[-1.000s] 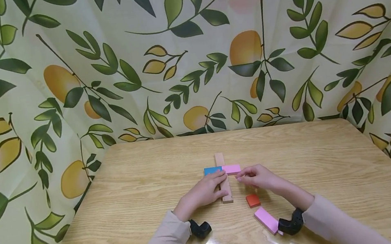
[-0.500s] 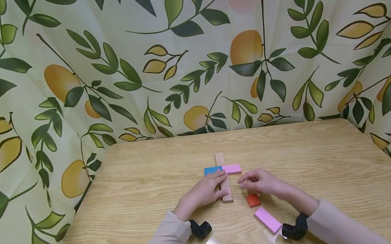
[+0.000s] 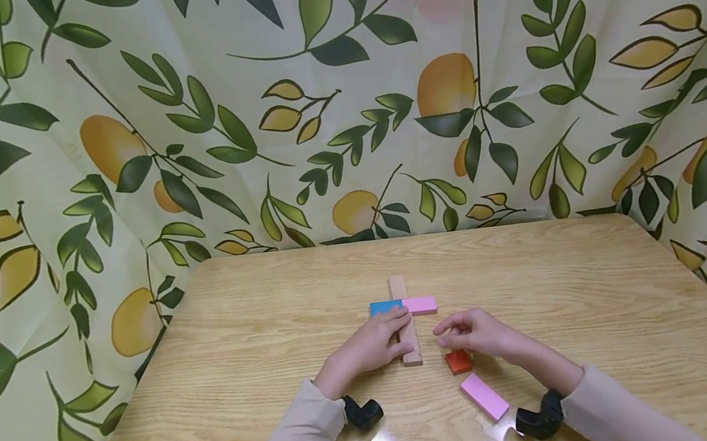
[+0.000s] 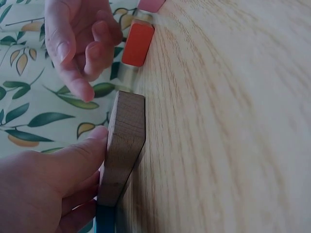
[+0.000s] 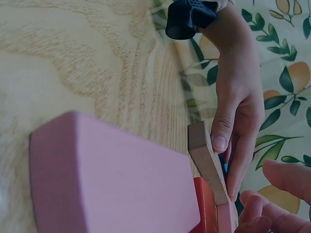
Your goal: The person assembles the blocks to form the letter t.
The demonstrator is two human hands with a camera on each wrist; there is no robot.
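Resting over the cross of blocks at centre frame, the left hand (image 3: 365, 345) has its fingers extended and relaxed, with its thumb touching a long plain-wood rectangular block (image 3: 412, 356). Right hand (image 3: 481, 332): fingers loosely bent and parted, holding nothing, just above a small orange-red block (image 3: 459, 363) right of centre.

Adjoining the wood, a flat blue rectangular block (image 3: 385, 307) lies left, partly under the fingertips; a flat pink rectangular block (image 3: 421, 306) lies right. A paler wooden piece (image 3: 397, 286) shows beyond them; the join is hidden, so cannot tell whether it continues the near wood.

A second pink rectangular block (image 3: 484, 397) lies slantwise on the pale wood-grain counter (image 3: 260, 322), lower right of centre. In the right wrist view its lower end is cut off, and it partly hides the orange-red block.
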